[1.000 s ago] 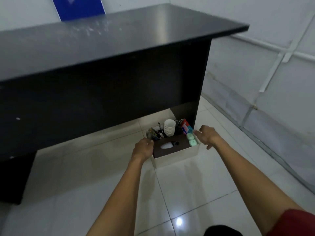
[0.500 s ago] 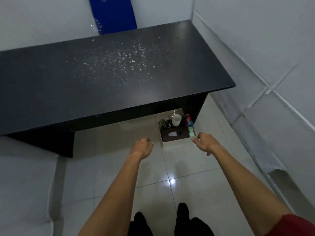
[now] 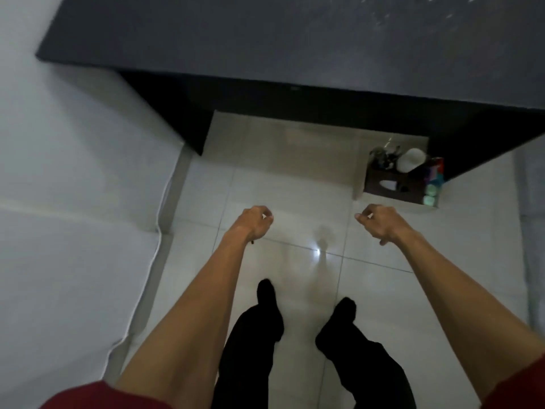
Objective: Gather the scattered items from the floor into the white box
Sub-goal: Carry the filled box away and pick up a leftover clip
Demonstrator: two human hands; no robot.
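The white box (image 3: 360, 184) stands on the floor tiles at the right, partly under the black desk. It holds a white cup (image 3: 411, 162), a brown tissue box (image 3: 389, 185), green round items (image 3: 430, 194), pens and a red-blue packet. My left hand (image 3: 253, 222) and my right hand (image 3: 376, 221) hang over the tiles in front of me, fingers loosely curled, holding nothing. Both are well short of the box, the right one nearer to it.
A black desk (image 3: 295, 48) spans the top, its side panel (image 3: 165, 113) reaching the floor at left. A white mattress (image 3: 73, 231) lies along the left. My feet in dark trousers (image 3: 265, 320) stand on the glossy tiles (image 3: 295, 178). A grey wall strip (image 3: 533, 231) runs on the right.
Both hands let go of the box and drew back from it. I rose and the view swung left, so the box now sits far right under the desk.
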